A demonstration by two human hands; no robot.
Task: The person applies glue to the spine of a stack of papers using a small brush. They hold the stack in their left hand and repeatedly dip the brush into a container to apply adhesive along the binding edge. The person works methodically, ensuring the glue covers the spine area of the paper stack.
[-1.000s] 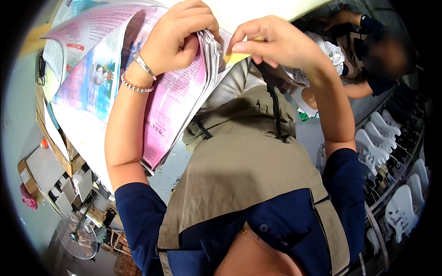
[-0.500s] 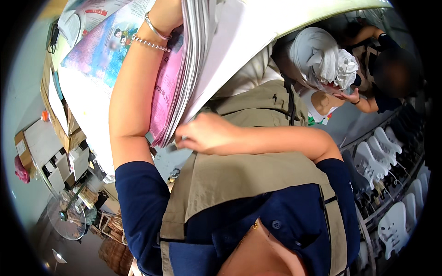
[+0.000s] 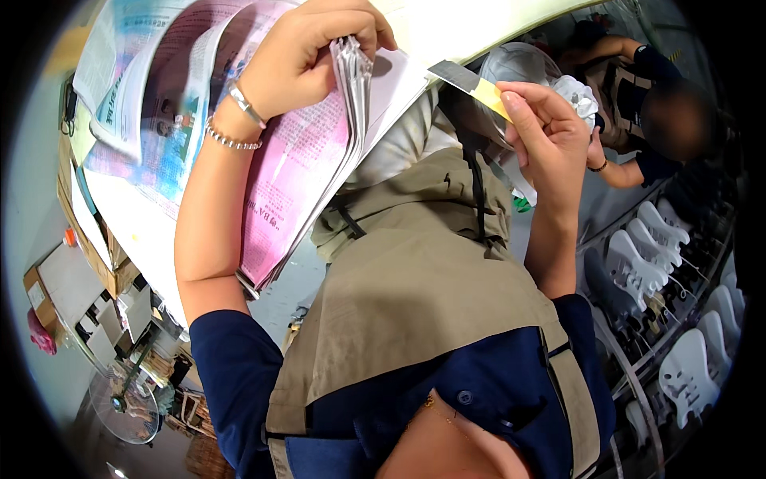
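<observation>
My left hand [image 3: 315,60] is closed on the upper edge of a thick folded stack of newspaper [image 3: 299,152], pink on its upper face. The stack's layered right edge hangs past the table's edge toward my apron. Held up to the right, a flat blade [image 3: 456,77], dark grey with a yellow grip end, sits pinched between the thumb and fingers of my right hand [image 3: 550,136]. Its tip points left toward the stack, apart from it. Left of my left forearm, loose blue and pink newspaper sheets [image 3: 179,104] curl upward.
A pale worktable [image 3: 463,24] lies under the papers. At right a co-worker [image 3: 630,120] stands by a white wrapped bundle [image 3: 523,68]. White shaped boards [image 3: 690,387] hang on a rack at lower right. A fan [image 3: 124,403] and boxes [image 3: 44,295] are at left.
My right hand has moved from the stack's lower edge up and to the right, bringing the blade into plain view. My left hand has come nearer, and the sheets at left have curled up.
</observation>
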